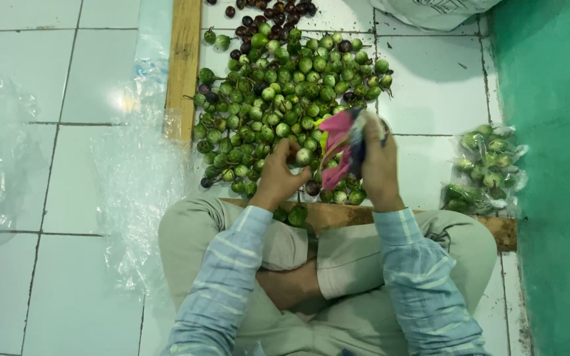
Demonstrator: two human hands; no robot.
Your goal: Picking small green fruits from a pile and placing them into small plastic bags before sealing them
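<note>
A heap of small round green eggplants lies on the white tiled floor in front of me, with dark purple ones at its far end. My left hand grips one pale green eggplant at the heap's near edge. My right hand holds a pink and dark blue cloth right next to that eggplant. I sit cross-legged in khaki trousers and a light blue striped shirt.
A wooden plank borders the heap on the left, another plank lies by my knees. Clear plastic sheets spread on the left. Filled clear bags of eggplants sit beside the green wall. A white sack is at the top.
</note>
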